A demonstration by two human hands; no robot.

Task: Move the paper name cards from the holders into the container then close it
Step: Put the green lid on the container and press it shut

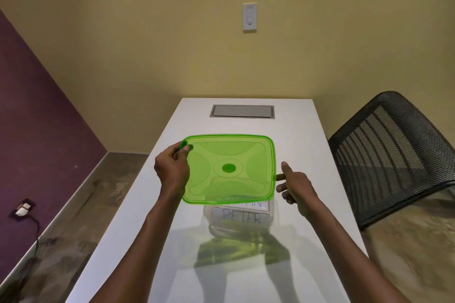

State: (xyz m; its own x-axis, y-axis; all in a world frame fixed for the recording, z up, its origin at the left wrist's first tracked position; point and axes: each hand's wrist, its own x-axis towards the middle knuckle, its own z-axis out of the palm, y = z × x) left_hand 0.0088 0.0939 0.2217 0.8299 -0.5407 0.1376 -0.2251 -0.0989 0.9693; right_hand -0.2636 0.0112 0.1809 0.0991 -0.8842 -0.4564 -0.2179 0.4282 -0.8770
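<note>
A translucent green square lid (229, 168) hangs in the air above the white table (147, 204). My left hand (172, 170) grips its left edge, thumb on top near the far left corner. My right hand (294, 186) is at the lid's right edge with the thumb up and the fingertips touching the rim. Under the lid's near edge stands a clear container (237, 222) with paper name cards (242, 216) inside; one reads PETER. The lid covers most of the container's opening from view. No card holders are in view.
A grey cable hatch (242, 111) is set into the table's far end. A black mesh chair (398, 155) stands to the right of the table. A purple wall with a floor socket and cable (24, 208) lies to the left.
</note>
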